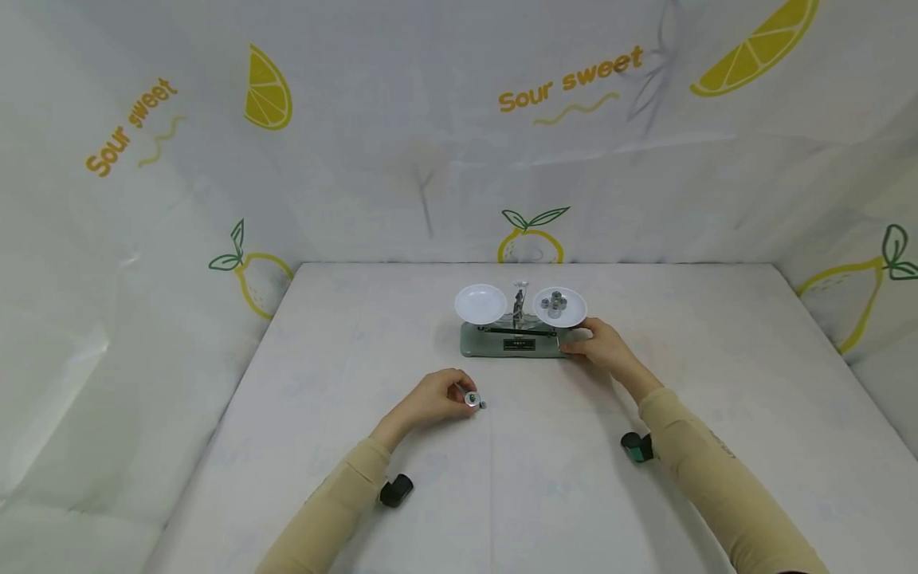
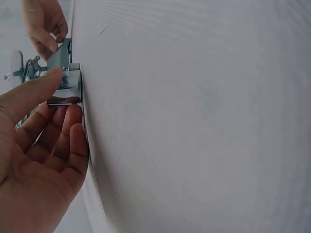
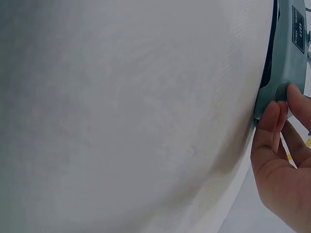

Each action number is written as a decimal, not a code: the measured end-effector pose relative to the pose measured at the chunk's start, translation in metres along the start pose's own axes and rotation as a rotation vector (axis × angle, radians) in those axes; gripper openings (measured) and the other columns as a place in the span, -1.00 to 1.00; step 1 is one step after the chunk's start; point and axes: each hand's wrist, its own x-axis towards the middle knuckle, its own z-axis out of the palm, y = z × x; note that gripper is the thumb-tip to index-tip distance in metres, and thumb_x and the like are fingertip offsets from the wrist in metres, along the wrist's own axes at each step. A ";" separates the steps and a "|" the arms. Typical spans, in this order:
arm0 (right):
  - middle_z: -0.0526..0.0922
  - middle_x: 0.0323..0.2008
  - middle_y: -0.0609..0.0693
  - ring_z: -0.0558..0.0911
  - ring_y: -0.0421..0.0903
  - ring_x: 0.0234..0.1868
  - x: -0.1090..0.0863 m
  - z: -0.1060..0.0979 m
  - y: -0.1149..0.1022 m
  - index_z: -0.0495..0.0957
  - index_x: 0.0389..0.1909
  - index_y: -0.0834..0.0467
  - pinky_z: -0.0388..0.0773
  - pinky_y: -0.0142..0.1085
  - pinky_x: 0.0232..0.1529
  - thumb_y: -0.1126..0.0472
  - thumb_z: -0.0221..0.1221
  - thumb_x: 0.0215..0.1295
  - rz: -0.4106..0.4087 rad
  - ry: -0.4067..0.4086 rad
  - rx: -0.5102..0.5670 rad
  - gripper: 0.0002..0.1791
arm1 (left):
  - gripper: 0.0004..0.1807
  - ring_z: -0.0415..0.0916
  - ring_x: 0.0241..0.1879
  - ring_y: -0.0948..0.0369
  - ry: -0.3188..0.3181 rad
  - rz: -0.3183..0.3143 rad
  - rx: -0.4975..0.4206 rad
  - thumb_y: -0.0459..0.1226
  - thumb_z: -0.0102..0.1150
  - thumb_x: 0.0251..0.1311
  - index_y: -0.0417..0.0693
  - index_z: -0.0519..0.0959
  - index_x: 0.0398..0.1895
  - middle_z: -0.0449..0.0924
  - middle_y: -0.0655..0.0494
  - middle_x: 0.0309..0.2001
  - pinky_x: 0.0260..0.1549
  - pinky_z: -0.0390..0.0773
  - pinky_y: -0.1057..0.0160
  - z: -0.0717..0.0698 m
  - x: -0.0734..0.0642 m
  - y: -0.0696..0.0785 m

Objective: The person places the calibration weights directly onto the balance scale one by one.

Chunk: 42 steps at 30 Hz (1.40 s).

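Observation:
My left hand pinches a shiny metal balance weight between thumb and fingers, low over the table. A much smaller weight sits just to its right. Farther back stands a green balance scale with two white pans. Its left pan is bare, while several metal weights stand in the right pan. At the scale's right end, my right hand grips the base, thumb on one side and fingers at the corner.
A white cloth covers the table, and a white curtain printed with lemons hangs behind and at the sides. Black wrist-worn devices jut inward from both forearms, close over the cloth.

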 end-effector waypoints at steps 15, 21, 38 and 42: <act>0.07 0.38 0.38 -0.04 0.33 0.42 0.001 -0.001 -0.001 0.24 0.26 0.35 -0.08 0.26 0.33 0.12 0.25 0.15 -0.007 -0.001 -0.050 -0.28 | -0.76 0.42 -0.44 0.35 0.044 0.025 0.050 -0.29 0.36 -0.03 -0.05 0.56 -0.26 0.51 0.20 -0.46 -0.43 0.42 0.43 0.000 0.001 0.000; 0.10 0.37 0.36 0.17 0.27 0.32 0.000 -0.001 0.000 0.21 0.28 0.34 0.05 0.21 0.32 0.13 0.25 0.16 -0.007 0.002 -0.031 -0.28 | -0.74 0.46 -0.40 0.35 0.096 0.055 0.072 -0.25 0.36 -0.02 0.00 0.57 -0.23 0.59 0.17 -0.34 -0.42 0.44 0.43 -0.006 0.001 0.010; 0.13 0.35 0.38 0.26 0.26 0.25 0.000 -0.001 0.003 0.13 0.32 0.37 0.18 0.16 0.28 0.12 0.22 0.18 -0.016 0.001 -0.020 -0.23 | -0.69 0.49 -0.30 0.24 0.446 0.091 0.054 -0.20 0.34 0.01 -0.07 0.59 -0.16 0.60 0.09 -0.19 -0.34 0.43 0.33 -0.033 0.014 0.044; 0.16 0.33 0.37 0.29 0.24 0.23 -0.001 -0.001 0.004 0.14 0.32 0.37 0.23 0.12 0.26 0.13 0.22 0.18 -0.025 0.009 -0.027 -0.23 | -0.69 0.48 -0.31 0.20 0.512 0.109 0.032 -0.21 0.34 0.01 -0.10 0.59 -0.16 0.60 0.04 -0.17 -0.39 0.42 0.36 -0.040 0.021 0.052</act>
